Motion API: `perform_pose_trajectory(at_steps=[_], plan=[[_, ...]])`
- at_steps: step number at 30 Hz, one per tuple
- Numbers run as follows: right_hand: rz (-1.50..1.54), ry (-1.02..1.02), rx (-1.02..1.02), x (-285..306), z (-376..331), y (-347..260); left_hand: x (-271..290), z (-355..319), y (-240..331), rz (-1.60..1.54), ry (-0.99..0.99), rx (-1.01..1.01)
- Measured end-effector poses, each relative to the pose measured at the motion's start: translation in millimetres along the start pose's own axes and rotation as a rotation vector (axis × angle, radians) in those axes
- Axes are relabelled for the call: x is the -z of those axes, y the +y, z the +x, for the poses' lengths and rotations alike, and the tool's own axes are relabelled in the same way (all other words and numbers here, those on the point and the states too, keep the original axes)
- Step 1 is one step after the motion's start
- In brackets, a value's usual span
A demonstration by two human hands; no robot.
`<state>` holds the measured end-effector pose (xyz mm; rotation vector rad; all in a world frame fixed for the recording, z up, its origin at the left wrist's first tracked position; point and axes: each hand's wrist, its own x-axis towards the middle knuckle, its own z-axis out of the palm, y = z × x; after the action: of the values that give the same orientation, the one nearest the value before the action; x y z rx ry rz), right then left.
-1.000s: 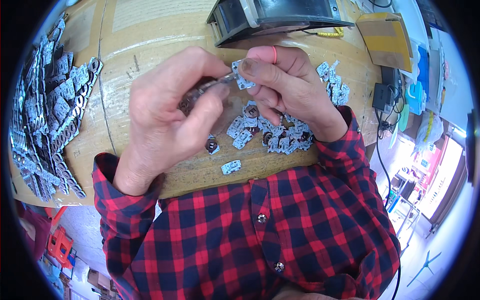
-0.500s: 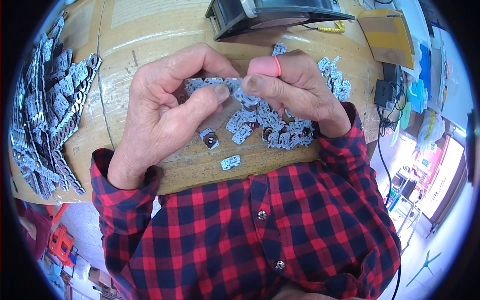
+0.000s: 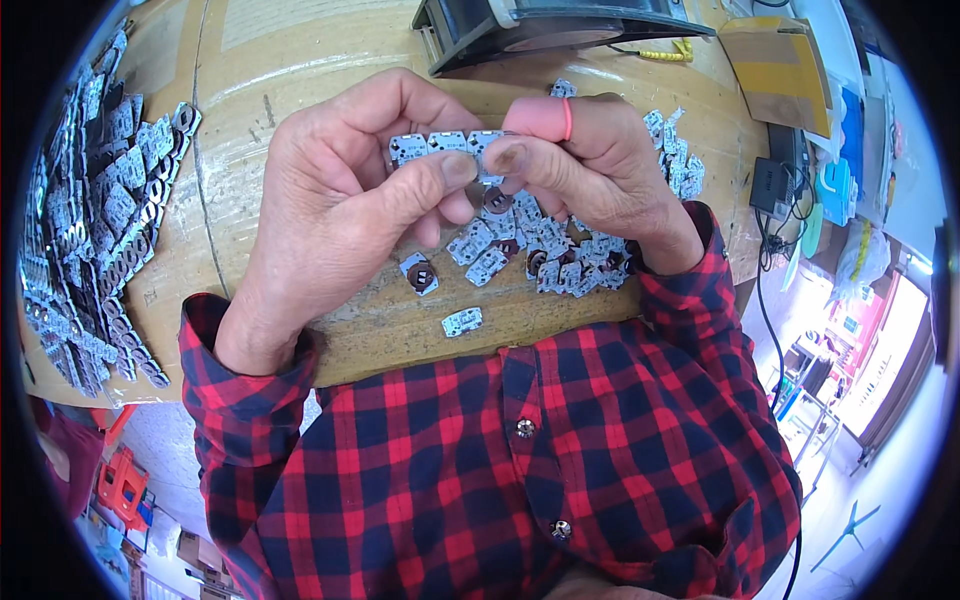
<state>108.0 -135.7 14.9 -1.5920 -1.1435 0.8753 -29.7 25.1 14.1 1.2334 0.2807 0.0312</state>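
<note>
We see both hands raised together above a worn wooden workbench (image 3: 300, 60), sharing one short strip of small white circuit boards (image 3: 440, 145). The left hand (image 3: 340, 215) comes in from the lower left, its thumb pressed up against the underside of the strip and its fingers curled over the top edge, so it is closed in a pinch on the strip's left part. The right hand (image 3: 600, 170) meets it from the right, thumb and forefinger closed on the strip's right end; a pink rubber finger cot (image 3: 545, 115) covers the tip of one of its fingers. The strip lies roughly level between the two thumbs, held clear of the bench. Directly beneath the hands we find a loose heap of small boards (image 3: 540, 255) scattered on the wood, some showing dark round parts, and one single board (image 3: 462, 322) lies apart from the heap, near the bench's front edge. Far to the left, a large pile of longer board strips (image 3: 90, 230) is stacked along the bench's rim. Behind the hands stands a dark machine housing (image 3: 540, 30), and a brown cardboard box (image 3: 770, 60) sits to its right. Red and black checked sleeves (image 3: 240, 400) cover both forearms.
</note>
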Motion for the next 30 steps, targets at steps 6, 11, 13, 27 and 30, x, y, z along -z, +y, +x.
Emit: perform_pose_trajectory(at_steps=[6,11,13,27,30], plan=[[0.027,-0.009,-0.083,-2,2,-8,-6,1,2,-0.013,0.082,0.023],[0.073,0.023,-0.084,-6,2,-8,8,0,2,-0.019,0.014,0.073],[0.003,0.065,0.029,-9,2,-11,8,-3,4,-0.032,0.016,0.09],[0.648,0.178,-0.402,-8,6,-12,-11,-6,-2,0.151,0.206,-0.167],[0.581,0.171,-0.36,-8,4,-12,-6,-6,-5,0.526,0.222,-0.351]])
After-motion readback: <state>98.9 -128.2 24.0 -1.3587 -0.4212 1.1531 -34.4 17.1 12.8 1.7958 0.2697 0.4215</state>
